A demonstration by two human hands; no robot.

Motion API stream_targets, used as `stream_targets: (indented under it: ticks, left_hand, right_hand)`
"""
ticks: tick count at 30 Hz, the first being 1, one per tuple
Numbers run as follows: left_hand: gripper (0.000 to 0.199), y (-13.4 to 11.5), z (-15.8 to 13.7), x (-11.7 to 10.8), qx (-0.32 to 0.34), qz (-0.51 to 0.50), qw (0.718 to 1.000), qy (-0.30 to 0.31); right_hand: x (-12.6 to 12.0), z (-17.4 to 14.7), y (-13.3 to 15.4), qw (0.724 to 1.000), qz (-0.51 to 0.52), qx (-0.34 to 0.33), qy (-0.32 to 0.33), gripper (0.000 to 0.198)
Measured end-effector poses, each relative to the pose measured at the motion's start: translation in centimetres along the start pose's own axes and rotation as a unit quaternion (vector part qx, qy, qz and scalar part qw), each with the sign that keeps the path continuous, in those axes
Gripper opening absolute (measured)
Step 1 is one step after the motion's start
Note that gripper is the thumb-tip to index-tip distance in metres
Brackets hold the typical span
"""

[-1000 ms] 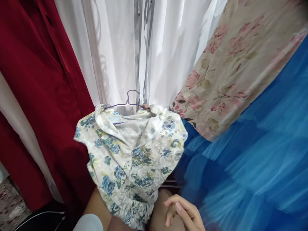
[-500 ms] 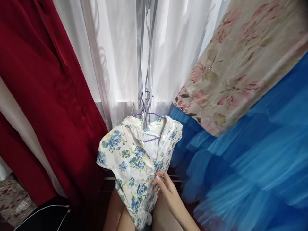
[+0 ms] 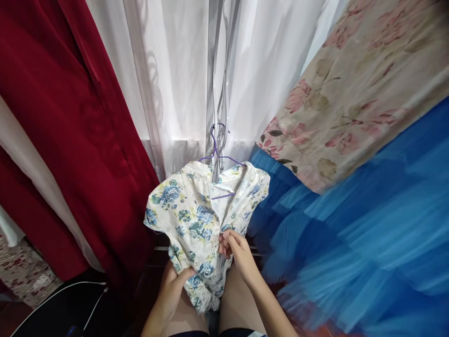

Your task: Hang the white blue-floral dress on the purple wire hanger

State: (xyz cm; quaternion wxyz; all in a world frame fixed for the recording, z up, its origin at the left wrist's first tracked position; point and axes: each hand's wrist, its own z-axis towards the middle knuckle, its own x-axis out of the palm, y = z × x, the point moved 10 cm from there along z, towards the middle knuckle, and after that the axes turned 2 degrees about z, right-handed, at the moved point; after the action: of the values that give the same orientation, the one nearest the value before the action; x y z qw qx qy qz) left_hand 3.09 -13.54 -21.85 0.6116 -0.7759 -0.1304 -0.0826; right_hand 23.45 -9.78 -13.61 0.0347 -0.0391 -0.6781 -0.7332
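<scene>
A white blouse (image 3: 191, 224) with blue roses hangs on a purple wire hanger (image 3: 215, 152) in front of me. Its collar falls open and the hanger's lower bar shows inside the neck. My right hand (image 3: 236, 250) pinches the front edge of the blouse just below the neckline; any button there is hidden by the fingers. Lower down, my left hand (image 3: 173, 285) grips the blouse's left side, thumb on top and fingers behind the cloth. The bottom of the blouse bunches between my legs (image 3: 242, 304).
Red cloth (image 3: 94, 140) hangs at left, white curtains (image 3: 175, 70) behind. On the right are a beige floral cloth (image 3: 351, 103) and a ruffled blue tulle garment (image 3: 351, 243). Grey straps (image 3: 219, 70) hang behind the hanger. A black object with white cords (image 3: 59, 309) lies lower left.
My left hand has come into view and taken hold of the blouse's lower left side. My right hand has shifted slightly up along the front edge, still pinching. The view has tilted slightly.
</scene>
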Motion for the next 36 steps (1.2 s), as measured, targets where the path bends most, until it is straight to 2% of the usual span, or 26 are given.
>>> stream_targets:
  ticks: [5, 8, 10, 12, 13, 14, 15, 18, 20, 21, 24, 28, 32, 36]
  left_hand:
    - [0.061, -1.4, -0.1, 1.0, 0.045, 0.022, 0.999, 0.005]
    - [0.055, -1.2, 0.4, -0.3, 0.056, 0.023, 0.998, -0.019]
    - [0.044, -2.1, 0.6, -3.4, 0.125, 0.024, 0.985, -0.120]
    - [0.035, -4.1, -0.7, -6.5, 0.250, 0.047, 0.932, -0.258]
    - [0.031, -5.1, -1.7, -7.0, 0.306, 0.073, 0.900, -0.301]
    - [0.027, -5.8, -2.3, -6.4, 0.344, 0.110, 0.880, -0.308]
    - [0.024, -6.3, -2.3, -4.7, 0.361, 0.158, 0.877, -0.275]
    - [0.026, -5.6, -1.1, 3.4, 0.334, 0.278, 0.898, -0.070]
    - [0.028, -5.2, -0.9, 7.3, 0.323, 0.278, 0.904, -0.004]
    - [0.025, -5.4, -0.8, 8.4, 0.326, 0.268, 0.906, 0.001]
    - [0.013, -6.1, -0.4, 9.7, 0.348, 0.265, 0.899, -0.011]
    - [0.015, -6.4, -0.2, 9.7, 0.364, 0.294, 0.884, 0.016]
    - [0.014, -6.6, 0.0, 9.1, 0.350, 0.317, 0.881, 0.028]
    - [0.012, -6.5, -0.1, 9.7, 0.325, 0.340, 0.880, 0.065]
  right_hand:
    - [0.9, 0.7, -0.4, 0.999, 0.028, 0.022, 0.025, 0.036]
    - [0.8, 0.7, -0.1, 0.999, 0.050, 0.010, 0.006, 0.035]
    - [0.2, 0.3, 0.1, 0.998, 0.059, -0.001, -0.014, 0.035]
    - [-0.3, -0.3, 0.1, 0.998, 0.057, -0.005, -0.027, 0.037]
    - [-0.3, -0.6, 0.1, 0.998, 0.053, -0.002, -0.029, 0.037]
    - [-0.3, -0.9, 0.0, 0.998, 0.048, 0.002, -0.028, 0.037]
    - [-0.1, -1.2, 0.0, 0.999, 0.041, 0.007, -0.026, 0.037]
    - [1.1, -2.0, 0.2, 0.999, 0.028, 0.011, -0.012, 0.038]
    - [2.0, -2.4, 0.7, 1.000, 0.031, 0.006, 0.002, 0.038]
    - [2.4, -2.6, 0.8, 0.999, 0.034, 0.004, 0.009, 0.038]
    - [2.3, -2.4, 1.6, 0.999, 0.035, 0.001, 0.012, 0.036]
    - [0.6, 0.3, 4.1, 0.999, 0.039, -0.011, -0.026, 0.031]
    - [0.8, 5.2, 9.8, 0.996, 0.058, -0.064, -0.026, 0.032]
    - [1.8, 8.9, 15.4, 0.986, 0.109, -0.119, -0.034, 0.033]
